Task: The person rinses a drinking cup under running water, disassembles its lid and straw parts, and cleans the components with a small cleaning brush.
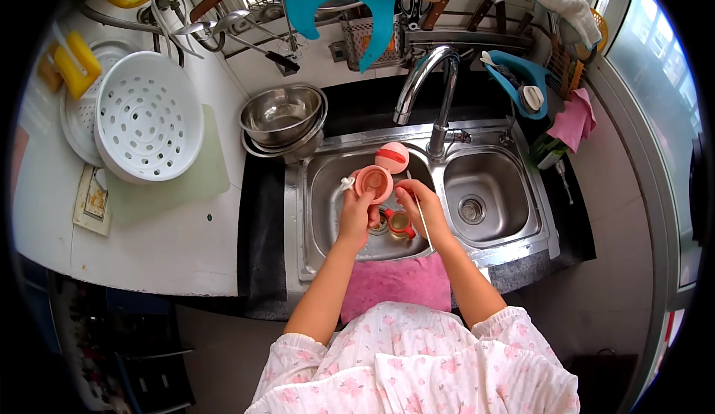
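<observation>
Over the left basin, my left hand (357, 214) is closed around a small pink cup-like part (374, 184) with its round opening facing up. A white piece (346, 183) sticks out at that part's left side. My right hand (418, 204) is closed on a thin white stick (423, 223) just to the right. Behind the hands lies a round pink lid (392, 158) with a red band. A small cup with red handles (401, 224) rests in the basin below, near the drain.
A chrome faucet (429, 90) arches behind the basins. Stacked steel bowls (281, 120) stand at the back left, with a white perforated basket (149, 116) farther left. The right basin (488, 183) adjoins. A pink cloth (398, 286) hangs at the front edge; a blue basket (514, 79) sits back right.
</observation>
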`<state>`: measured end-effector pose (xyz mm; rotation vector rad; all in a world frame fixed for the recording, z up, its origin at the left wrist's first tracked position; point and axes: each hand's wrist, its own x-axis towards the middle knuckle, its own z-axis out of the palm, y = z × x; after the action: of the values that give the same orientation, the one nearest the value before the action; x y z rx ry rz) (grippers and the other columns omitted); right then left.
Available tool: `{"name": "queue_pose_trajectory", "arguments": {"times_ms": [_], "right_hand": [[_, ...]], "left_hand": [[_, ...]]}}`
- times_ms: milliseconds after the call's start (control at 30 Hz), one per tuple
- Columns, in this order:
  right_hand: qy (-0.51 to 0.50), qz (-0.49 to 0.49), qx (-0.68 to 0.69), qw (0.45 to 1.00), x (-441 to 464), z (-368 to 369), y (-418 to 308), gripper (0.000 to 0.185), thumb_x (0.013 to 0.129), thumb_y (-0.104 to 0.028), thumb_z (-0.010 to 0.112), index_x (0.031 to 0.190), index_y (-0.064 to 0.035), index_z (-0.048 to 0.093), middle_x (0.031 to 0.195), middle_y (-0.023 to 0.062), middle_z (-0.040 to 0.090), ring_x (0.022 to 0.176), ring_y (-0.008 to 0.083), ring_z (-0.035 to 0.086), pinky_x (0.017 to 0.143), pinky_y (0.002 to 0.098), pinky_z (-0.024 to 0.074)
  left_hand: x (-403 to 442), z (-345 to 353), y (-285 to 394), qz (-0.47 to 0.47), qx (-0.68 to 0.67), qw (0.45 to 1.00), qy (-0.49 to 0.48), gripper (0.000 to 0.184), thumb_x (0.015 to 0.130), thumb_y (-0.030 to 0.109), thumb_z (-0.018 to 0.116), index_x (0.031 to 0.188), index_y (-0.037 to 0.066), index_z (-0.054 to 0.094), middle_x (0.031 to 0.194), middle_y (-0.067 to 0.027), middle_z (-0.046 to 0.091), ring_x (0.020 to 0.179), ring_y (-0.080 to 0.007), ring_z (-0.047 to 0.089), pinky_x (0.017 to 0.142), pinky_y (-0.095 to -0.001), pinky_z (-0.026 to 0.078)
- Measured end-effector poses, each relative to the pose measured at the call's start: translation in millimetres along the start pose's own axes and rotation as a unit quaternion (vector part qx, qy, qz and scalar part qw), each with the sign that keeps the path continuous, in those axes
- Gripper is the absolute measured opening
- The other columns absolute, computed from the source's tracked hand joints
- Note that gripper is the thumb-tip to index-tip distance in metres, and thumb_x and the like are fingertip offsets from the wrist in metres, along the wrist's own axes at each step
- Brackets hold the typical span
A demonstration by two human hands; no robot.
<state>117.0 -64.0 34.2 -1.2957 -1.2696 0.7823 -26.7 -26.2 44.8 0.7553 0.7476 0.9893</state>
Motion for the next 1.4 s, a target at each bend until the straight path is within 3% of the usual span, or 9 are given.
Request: {"name": "queue_pose_trajectory", "arguments": {"times_ms": [233, 300, 433, 567, 700, 800, 1133, 1233, 1400], "right_hand": [[0.073, -0.142, -0.104, 0.982, 3, -2, -37, 0.015, 0.077, -0.002, 0.06, 0.092, -0.0042, 0.059, 0.074, 0.0075, 0.051, 0.062, 0.0202, 0.051, 0.058, 0.0297, 0.0432], [0.039, -0.257, -0.222, 0.94, 6, -3, -39, 0.02, 0.073, -0.001, 0.061, 0.093, -0.0066, 0.059, 0.074, 0.0068, 0.052, 0.066, 0.0223, 0.051, 0.058, 0.0321, 0.0438], [0.035, -0.283, -0.268, 0.92, 5, 2, -32, 0.024, 0.07, -0.002, 0.062, 0.093, -0.0075, 0.059, 0.074, 0.0064, 0.052, 0.069, 0.0239, 0.052, 0.058, 0.0339, 0.0444], [0.043, -0.284, -0.228, 0.93, 4, 7, -28, 0.021, 0.07, -0.002, 0.063, 0.09, -0.0064, 0.058, 0.075, 0.0072, 0.052, 0.069, 0.0247, 0.053, 0.058, 0.034, 0.0446], [0.049, -0.191, -0.156, 0.968, 4, 7, -25, 0.016, 0.07, -0.002, 0.062, 0.084, -0.0034, 0.055, 0.076, 0.0093, 0.053, 0.066, 0.0251, 0.053, 0.059, 0.0315, 0.0448], [0.098, -0.159, -0.118, 0.975, 10, 7, -25, 0.025, 0.076, -0.004, 0.063, 0.099, -0.0014, 0.053, 0.081, 0.0076, 0.053, 0.067, 0.0143, 0.053, 0.061, 0.0246, 0.0438], [0.018, -0.117, -0.006, 0.993, -6, -7, -57, 0.03, 0.092, -0.014, 0.044, 0.119, -0.0022, 0.047, 0.089, 0.0094, 0.055, 0.074, 0.0171, 0.055, 0.067, 0.0262, 0.0443], [-0.027, -0.157, -0.114, 0.981, -8, -9, -64, 0.028, 0.092, -0.012, 0.045, 0.118, -0.0022, 0.048, 0.09, 0.0098, 0.055, 0.074, 0.0176, 0.054, 0.067, 0.0271, 0.0443], [0.007, -0.064, 0.041, 0.997, -8, -2, -57, 0.014, 0.084, -0.002, 0.056, 0.097, 0.0014, 0.053, 0.085, 0.0097, 0.058, 0.074, 0.0155, 0.058, 0.069, 0.0256, 0.0475]], "left_hand": [[10, -6, -15, 0.207, 0.246, 0.947, 0.015, 0.039, 0.084, 0.003, 0.048, 0.121, 0.009, 0.037, 0.094, -0.004, 0.055, 0.047, -0.003, 0.041, 0.037, -0.0179, 0.032], [11, -8, -20, 0.241, 0.279, 0.929, 0.019, 0.04, 0.083, 0.001, 0.047, 0.121, 0.008, 0.037, 0.097, -0.0049, 0.055, 0.051, -0.0032, 0.044, 0.039, -0.0177, 0.035], [5, -2, -14, 0.294, 0.348, 0.889, 0.04, 0.042, 0.082, -0.001, 0.046, 0.122, 0.003, 0.038, 0.108, -0.0082, 0.052, 0.081, -0.0104, 0.055, 0.062, -0.0208, 0.047], [-2, 1, -15, 0.239, 0.301, 0.923, 0.031, 0.04, 0.082, -0.003, 0.046, 0.121, 0.001, 0.04, 0.114, -0.0105, 0.05, 0.101, -0.0164, 0.053, 0.08, -0.0262, 0.047], [-2, 2, -15, 0.254, 0.305, 0.917, 0.038, 0.04, 0.082, -0.003, 0.046, 0.121, 0.001, 0.04, 0.114, -0.0106, 0.05, 0.102, -0.0159, 0.053, 0.084, -0.0266, 0.045], [-4, 4, -7, 0.285, 0.321, 0.903, 0.028, 0.04, 0.082, -0.004, 0.046, 0.121, 0.001, 0.04, 0.114, -0.0101, 0.05, 0.102, -0.0157, 0.053, 0.086, -0.0268, 0.044], [-14, 6, 14, 0.297, 0.367, 0.881, 0.041, 0.04, 0.082, -0.001, 0.049, 0.121, 0.001, 0.041, 0.117, -0.0108, 0.049, 0.103, -0.0174, 0.051, 0.086, -0.0267, 0.042], [-13, 4, 14, 0.311, 0.376, 0.872, 0.037, 0.039, 0.083, 0.0, 0.049, 0.121, 0.001, 0.042, 0.117, -0.0112, 0.049, 0.105, -0.0184, 0.051, 0.086, -0.0275, 0.042], [-17, 7, 19, 0.294, 0.382, 0.876, 0.031, 0.038, 0.082, 0.0, 0.049, 0.12, 0.001, 0.043, 0.118, -0.0111, 0.049, 0.106, -0.0191, 0.051, 0.087, -0.0275, 0.042]]}}
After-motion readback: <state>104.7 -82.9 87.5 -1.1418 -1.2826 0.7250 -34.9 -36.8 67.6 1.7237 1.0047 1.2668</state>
